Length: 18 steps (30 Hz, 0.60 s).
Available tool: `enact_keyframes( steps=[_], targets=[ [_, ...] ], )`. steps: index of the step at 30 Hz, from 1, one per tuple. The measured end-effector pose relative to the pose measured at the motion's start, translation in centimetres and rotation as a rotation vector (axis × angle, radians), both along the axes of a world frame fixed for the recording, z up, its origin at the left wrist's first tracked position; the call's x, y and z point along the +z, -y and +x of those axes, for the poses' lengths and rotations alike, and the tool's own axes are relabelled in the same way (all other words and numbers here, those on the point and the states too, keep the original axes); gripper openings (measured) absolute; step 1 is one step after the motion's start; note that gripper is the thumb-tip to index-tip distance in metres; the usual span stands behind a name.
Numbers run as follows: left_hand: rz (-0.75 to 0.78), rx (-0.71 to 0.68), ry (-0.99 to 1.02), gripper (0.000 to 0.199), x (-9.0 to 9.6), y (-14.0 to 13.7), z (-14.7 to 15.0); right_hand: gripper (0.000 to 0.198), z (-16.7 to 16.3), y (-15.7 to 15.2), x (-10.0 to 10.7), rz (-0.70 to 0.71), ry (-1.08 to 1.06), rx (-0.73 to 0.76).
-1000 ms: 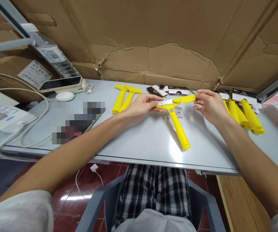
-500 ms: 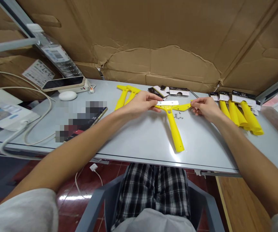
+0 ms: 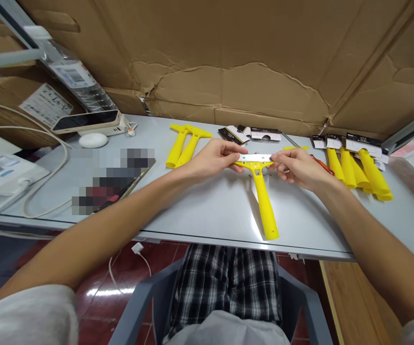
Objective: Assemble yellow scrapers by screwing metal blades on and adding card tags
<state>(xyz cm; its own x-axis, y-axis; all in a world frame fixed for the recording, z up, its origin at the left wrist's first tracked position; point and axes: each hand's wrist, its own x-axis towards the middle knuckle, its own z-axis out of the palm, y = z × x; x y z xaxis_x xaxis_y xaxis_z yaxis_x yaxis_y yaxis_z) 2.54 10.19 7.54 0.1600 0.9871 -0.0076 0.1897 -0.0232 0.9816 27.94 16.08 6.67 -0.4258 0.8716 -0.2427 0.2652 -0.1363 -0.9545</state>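
A yellow scraper [image 3: 265, 206] is held up over the table by its head, its handle slanting down toward me. Along the top of that head lies a silver metal blade [image 3: 253, 157]. My left hand [image 3: 216, 159] pinches the left end of blade and head between thumb and fingers. At the opposite end, my right hand [image 3: 295, 165] closes thumb and fingers on the right corner. Partly hidden behind the right hand is a flat yellow piece [image 3: 296, 148] on the table. Small dark screws [image 3: 266, 174] lie behind the scraper, mostly covered by it.
Two yellow scraper handles [image 3: 191, 149] lie left of my hands. Several carded yellow scrapers [image 3: 370, 172] sit at the right, near a red-handled tool [image 3: 322, 164]. Black-and-white cards [image 3: 265, 134] rest by the cardboard [image 3: 271, 96]. A phone [image 3: 86, 120], cables and bottle [image 3: 74, 72] occupy the left.
My right hand has let go of the flat yellow piece, now behind it on the table, and has moved left onto the blade's right end. A red-handled tool shows beside that hand.
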Motion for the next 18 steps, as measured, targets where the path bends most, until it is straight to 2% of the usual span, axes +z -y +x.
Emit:
enact_keyframes(
  steps=[6,12,18],
  targets=[
    [-0.014,0.001,-0.034,0.029,0.1,0.2,0.6,0.037,-0.1,0.0,-0.6,-0.120,-0.120,0.044],
    [-0.117,0.040,0.066,0.021,-0.4,0.2,1.3,0.037,-1.2,1.3,-0.7,-0.104,-0.176,0.019],
    [-0.071,0.098,0.097,0.036,-0.4,1.0,1.9,0.033,-2.0,1.8,-1.2,-0.117,-0.183,0.005]
  ],
)
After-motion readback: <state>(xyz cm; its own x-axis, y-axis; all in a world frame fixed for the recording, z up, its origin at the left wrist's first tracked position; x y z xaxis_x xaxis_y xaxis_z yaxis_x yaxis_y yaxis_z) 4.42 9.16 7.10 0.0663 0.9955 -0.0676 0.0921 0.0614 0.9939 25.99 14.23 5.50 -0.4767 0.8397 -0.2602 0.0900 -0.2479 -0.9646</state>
